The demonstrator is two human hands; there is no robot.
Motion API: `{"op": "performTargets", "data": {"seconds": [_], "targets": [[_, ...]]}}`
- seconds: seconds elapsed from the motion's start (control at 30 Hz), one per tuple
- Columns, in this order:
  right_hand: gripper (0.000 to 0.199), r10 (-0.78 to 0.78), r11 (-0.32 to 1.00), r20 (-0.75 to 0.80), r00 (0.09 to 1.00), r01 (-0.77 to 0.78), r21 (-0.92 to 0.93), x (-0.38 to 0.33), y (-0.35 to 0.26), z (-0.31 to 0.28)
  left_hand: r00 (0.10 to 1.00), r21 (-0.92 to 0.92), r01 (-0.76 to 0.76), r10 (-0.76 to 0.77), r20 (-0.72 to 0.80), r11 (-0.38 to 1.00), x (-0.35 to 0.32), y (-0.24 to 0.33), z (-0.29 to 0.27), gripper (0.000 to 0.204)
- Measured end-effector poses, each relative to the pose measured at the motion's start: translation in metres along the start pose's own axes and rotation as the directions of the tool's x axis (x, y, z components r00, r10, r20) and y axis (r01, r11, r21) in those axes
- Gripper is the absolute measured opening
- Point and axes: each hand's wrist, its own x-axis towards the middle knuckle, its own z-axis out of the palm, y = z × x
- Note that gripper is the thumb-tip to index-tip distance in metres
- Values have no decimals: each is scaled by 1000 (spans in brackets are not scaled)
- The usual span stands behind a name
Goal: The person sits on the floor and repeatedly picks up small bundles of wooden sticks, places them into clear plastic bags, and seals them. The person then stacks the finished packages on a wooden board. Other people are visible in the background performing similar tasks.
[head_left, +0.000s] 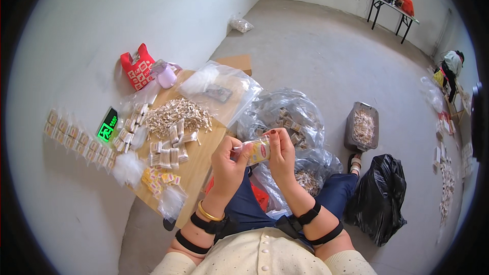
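Note:
Above my lap, my left hand [229, 162] and my right hand [281, 157] both grip a small transparent plastic bag [259, 150] with a yellow and white printed card in it. My left fingers are closed on its left end, and my right thumb and fingers pinch its right end. Whether anything else lies inside is hidden. Left of my hands, the wooden table [204, 145] carries a heap of loose cotton swabs [178, 116]. Nearer me are bundled swabs [169, 154], a scatter of yellow cards [159, 179] and a stack of flat transparent bags [173, 201].
Filled packets [79, 140] line the wall side by a green-lit display [107, 125]. A large plastic sack [285, 114] of swab bundles stands ahead of my knees. Rightward are a grey bin [362, 127] of swabs and a black bag [379, 198]. Another person [451, 71] bends far right.

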Motion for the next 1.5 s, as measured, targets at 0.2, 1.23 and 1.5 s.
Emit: {"op": "performTargets", "data": {"seconds": [0.2, 1.23, 1.5], "targets": [[25, 18, 998, -64, 998, -14, 65, 5, 11, -11, 975, -296, 223, -218, 50, 929, -6, 3, -4, 23], [19, 220, 654, -178, 959, -280, -703, -44, 144, -216, 876, -381, 474, -377, 301, 794, -24, -16, -11, 35], [16, 372, 861, 528, 764, -496, 110, -8, 33, -86, 895, -351, 419, -316, 315, 838, -28, -19, -16, 35]]}}
